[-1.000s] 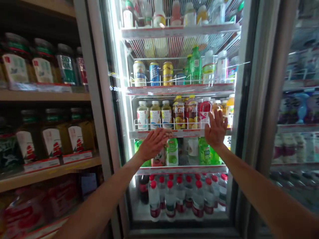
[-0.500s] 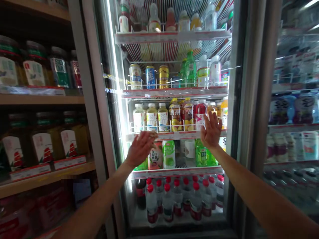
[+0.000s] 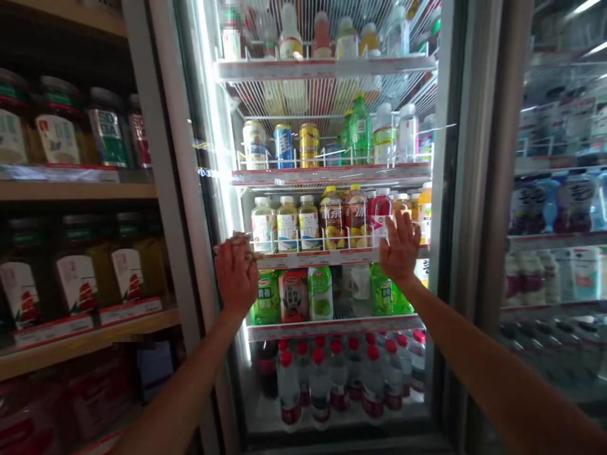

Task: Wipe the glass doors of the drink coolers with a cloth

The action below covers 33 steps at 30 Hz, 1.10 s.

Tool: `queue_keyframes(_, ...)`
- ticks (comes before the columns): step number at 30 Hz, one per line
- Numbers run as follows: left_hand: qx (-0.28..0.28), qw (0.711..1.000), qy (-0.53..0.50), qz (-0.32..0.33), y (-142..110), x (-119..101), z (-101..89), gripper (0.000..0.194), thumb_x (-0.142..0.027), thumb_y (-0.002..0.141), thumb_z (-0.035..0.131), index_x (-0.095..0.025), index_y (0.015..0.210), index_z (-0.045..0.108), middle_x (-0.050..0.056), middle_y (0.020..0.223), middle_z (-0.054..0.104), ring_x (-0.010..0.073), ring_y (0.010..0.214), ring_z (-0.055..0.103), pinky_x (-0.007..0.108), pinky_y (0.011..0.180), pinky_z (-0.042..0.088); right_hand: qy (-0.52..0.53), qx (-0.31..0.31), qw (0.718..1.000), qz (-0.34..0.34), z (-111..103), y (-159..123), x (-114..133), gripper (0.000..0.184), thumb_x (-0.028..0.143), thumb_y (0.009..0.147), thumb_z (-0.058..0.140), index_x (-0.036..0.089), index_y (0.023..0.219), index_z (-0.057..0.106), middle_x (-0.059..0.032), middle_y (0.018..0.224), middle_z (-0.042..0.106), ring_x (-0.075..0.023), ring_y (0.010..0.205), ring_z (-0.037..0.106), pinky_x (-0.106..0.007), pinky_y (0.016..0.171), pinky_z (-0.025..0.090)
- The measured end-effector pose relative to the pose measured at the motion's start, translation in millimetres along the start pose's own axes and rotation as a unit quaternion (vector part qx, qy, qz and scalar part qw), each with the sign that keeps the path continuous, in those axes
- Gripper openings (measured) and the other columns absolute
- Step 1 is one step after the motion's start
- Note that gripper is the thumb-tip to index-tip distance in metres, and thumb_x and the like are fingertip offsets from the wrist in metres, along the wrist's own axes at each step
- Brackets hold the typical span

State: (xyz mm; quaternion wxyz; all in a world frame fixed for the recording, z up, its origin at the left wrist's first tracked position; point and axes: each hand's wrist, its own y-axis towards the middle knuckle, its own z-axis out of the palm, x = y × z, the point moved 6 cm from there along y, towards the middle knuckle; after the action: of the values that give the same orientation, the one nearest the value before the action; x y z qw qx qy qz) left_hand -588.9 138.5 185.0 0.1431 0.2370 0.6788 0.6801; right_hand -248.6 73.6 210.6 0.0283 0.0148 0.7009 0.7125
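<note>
My left hand point(image 3: 236, 278) is pressed flat near the left edge of a drinks fridge's glass door, with a crumpled brownish cloth point(image 3: 246, 245) under its fingers. Most of the cloth is hidden behind the hand. Farther right, my right hand point(image 3: 401, 249) rests with fingers spread, apparently against the same glass, and holds nothing. Behind the glass, bottles of tea point(image 3: 287, 224) and a red drink bottle point(image 3: 381, 208) stand on the middle shelf. A green carton-like drink point(image 3: 266, 300) shows just below my left hand.
A metal door frame point(image 3: 490, 189) borders the fridge on the right, with another fridge beyond it. On the left, wooden shelves point(image 3: 80, 189) hold large bottles point(image 3: 59, 126). Red-capped water bottles point(image 3: 318, 385) fill the fridge bottom. Cans point(image 3: 309, 145) stand higher up.
My left hand has slid left across the glass with the cloth, from in front of the middle drinks to the door's left edge. My right hand has stayed nearly in place.
</note>
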Motion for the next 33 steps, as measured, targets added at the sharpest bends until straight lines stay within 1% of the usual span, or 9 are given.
queue_keyframes(2, -0.014, 1.0, 0.0, -0.02, -2, 2, -2.9, 0.06, -0.02, 0.086, 0.045, -0.021, 0.143, 0.023, 0.014, 0.151, 0.019, 0.0273, 0.141, 0.012, 0.052, 0.111, 0.023, -0.003, 0.011, 1.0, 0.013, 2, 1, -1, 0.053, 0.034, 0.09, 0.032, 0.022, 0.142, 0.028, -0.0085, 0.147, 0.032, -0.0216, 0.14, 0.02, -0.047, 0.111, 0.015)
queue_keyframes(8, 0.121, 0.937, -0.059, 0.323, -45, -81, 17.3, 0.047, -0.022, 0.084, 0.05, -0.023, 0.131, 0.043, 0.006, 0.141, 0.043, 0.0235, 0.14, 0.019, 0.043, 0.113, 0.023, 0.025, 0.032, 0.999, -0.013, -8, -6, 33, 0.051, 0.032, 0.089, 0.034, 0.021, 0.14, 0.032, -0.0098, 0.15, 0.024, -0.0223, 0.14, 0.018, -0.049, 0.112, 0.014)
queue_keyframes(15, 0.034, 0.997, 0.006, 0.073, -13, -12, 0.4, 0.062, -0.02, 0.084, 0.051, -0.022, 0.141, 0.028, 0.012, 0.151, 0.019, 0.0264, 0.141, 0.011, 0.047, 0.113, 0.02, 0.053, 0.078, 0.992, -0.078, -2, -43, 84, 0.044, 0.027, 0.089, 0.036, 0.021, 0.132, 0.042, -0.0087, 0.148, 0.03, -0.0216, 0.141, 0.014, -0.049, 0.113, 0.012)
queue_keyframes(17, 0.082, 0.98, -0.018, 0.178, -37, -29, 4.1, 0.063, -0.019, 0.084, 0.051, -0.022, 0.142, 0.027, 0.01, 0.152, 0.016, 0.0264, 0.141, 0.009, 0.046, 0.113, 0.019, 0.056, 0.058, 0.995, -0.063, 0, -45, 85, 0.043, 0.027, 0.088, 0.037, 0.02, 0.131, 0.043, -0.0095, 0.147, 0.031, -0.0219, 0.141, 0.014, -0.05, 0.113, 0.01)
queue_keyframes(21, 0.199, 0.87, -0.081, 0.445, -105, -70, 8.9, 0.051, -0.028, 0.085, 0.05, -0.026, 0.134, 0.04, 0.002, 0.149, 0.027, 0.0202, 0.14, 0.018, 0.04, 0.116, 0.012, 0.055, 0.046, 0.995, -0.071, 1, -43, 84, 0.043, 0.025, 0.089, 0.036, 0.02, 0.131, 0.043, -0.0093, 0.145, 0.034, -0.0208, 0.14, 0.017, -0.048, 0.113, 0.009)
queue_keyframes(23, 0.198, 0.881, -0.072, 0.423, -103, -63, 9.0, 0.048, -0.029, 0.084, 0.051, -0.028, 0.131, 0.043, 0.002, 0.146, 0.035, 0.0198, 0.139, 0.02, 0.042, 0.116, 0.011, 0.052, 0.048, 0.995, -0.071, 1, -43, 83, 0.043, 0.025, 0.089, 0.035, 0.021, 0.131, 0.042, -0.0088, 0.144, 0.036, -0.0212, 0.14, 0.018, -0.048, 0.113, 0.01)
queue_keyframes(28, 0.085, 0.984, 0.005, 0.158, -48, -15, 0.8, 0.057, -0.022, 0.084, 0.053, -0.025, 0.138, 0.033, 0.01, 0.148, 0.029, 0.0236, 0.14, 0.015, 0.047, 0.113, 0.018, 0.05, 0.066, 0.995, -0.062, 2, -45, 81, 0.047, 0.026, 0.089, 0.036, 0.024, 0.135, 0.037, -0.0068, 0.148, 0.031, -0.0218, 0.14, 0.017, -0.049, 0.113, 0.011)
queue_keyframes(30, 0.085, 0.981, 0.004, 0.172, -54, -19, -0.9, 0.058, -0.02, 0.083, 0.053, -0.023, 0.138, 0.034, 0.011, 0.149, 0.027, 0.0254, 0.14, 0.014, 0.046, 0.112, 0.02, 0.054, 0.07, 0.994, -0.063, 2, -45, 82, 0.049, 0.025, 0.088, 0.036, 0.024, 0.138, 0.034, -0.0058, 0.149, 0.027, -0.0219, 0.14, 0.017, -0.049, 0.114, 0.011)
queue_keyframes(33, 0.149, 0.932, -0.039, 0.327, -85, -42, 1.2, 0.051, -0.023, 0.083, 0.052, -0.025, 0.133, 0.041, 0.006, 0.145, 0.036, 0.0231, 0.139, 0.02, 0.042, 0.114, 0.019, 0.06, 0.071, 0.994, -0.062, 1, -45, 83, 0.052, 0.025, 0.088, 0.037, 0.025, 0.14, 0.03, -0.0053, 0.15, 0.025, -0.0226, 0.14, 0.017, -0.05, 0.113, 0.01)
